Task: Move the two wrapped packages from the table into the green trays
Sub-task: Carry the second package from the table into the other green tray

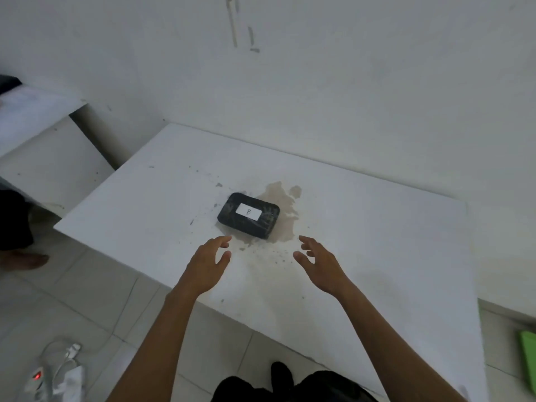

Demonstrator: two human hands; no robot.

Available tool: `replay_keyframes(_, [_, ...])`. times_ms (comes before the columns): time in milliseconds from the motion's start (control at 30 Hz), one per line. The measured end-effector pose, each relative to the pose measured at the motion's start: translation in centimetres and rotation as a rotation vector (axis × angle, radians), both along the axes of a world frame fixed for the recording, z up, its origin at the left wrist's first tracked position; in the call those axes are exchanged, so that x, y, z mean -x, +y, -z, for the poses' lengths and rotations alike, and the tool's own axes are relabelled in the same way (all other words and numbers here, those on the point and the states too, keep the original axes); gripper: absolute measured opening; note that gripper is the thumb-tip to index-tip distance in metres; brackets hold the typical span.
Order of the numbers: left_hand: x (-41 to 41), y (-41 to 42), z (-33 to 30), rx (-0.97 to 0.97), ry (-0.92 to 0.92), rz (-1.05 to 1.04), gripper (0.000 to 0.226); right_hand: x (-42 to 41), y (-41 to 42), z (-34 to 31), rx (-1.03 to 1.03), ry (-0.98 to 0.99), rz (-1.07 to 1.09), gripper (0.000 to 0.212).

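One black wrapped package (248, 215) with a white label marked "B" lies flat near the middle of the white table (377, 242), beside a brownish stain. My left hand (207, 264) hovers just in front of the package's near left corner, fingers spread, holding nothing. My right hand (317, 262) hovers to the near right of the package, fingers also apart and empty. Neither hand touches the package. A sliver of a green tray (528, 361) shows at the lower right edge, on the floor beside the table. No second package is in view.
A white wall stands behind the table. A second white surface (32, 117) sits at the left. A power strip with cables (55, 372) lies on the tiled floor at lower left. Another person's foot (26, 259) is at the left edge.
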State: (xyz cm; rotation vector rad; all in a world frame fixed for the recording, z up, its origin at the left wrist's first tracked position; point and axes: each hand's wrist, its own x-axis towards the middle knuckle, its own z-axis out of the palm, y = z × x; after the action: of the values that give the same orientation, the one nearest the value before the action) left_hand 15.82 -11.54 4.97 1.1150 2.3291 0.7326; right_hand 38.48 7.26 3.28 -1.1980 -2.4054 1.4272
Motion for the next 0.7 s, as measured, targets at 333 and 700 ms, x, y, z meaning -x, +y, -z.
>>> replay_keyframes(333, [12.5,6.7,2.8,-0.021,-0.054,0.225,0.041,10.5,-1.2,2.4,0.054,-0.036,0.306,0.058])
replay_keyframes(700, [18.6,13.3,6.8,0.072,-0.257,0.269,0.067,17.5,-0.9,4.9,0.068,-0.087,0.630,0.066])
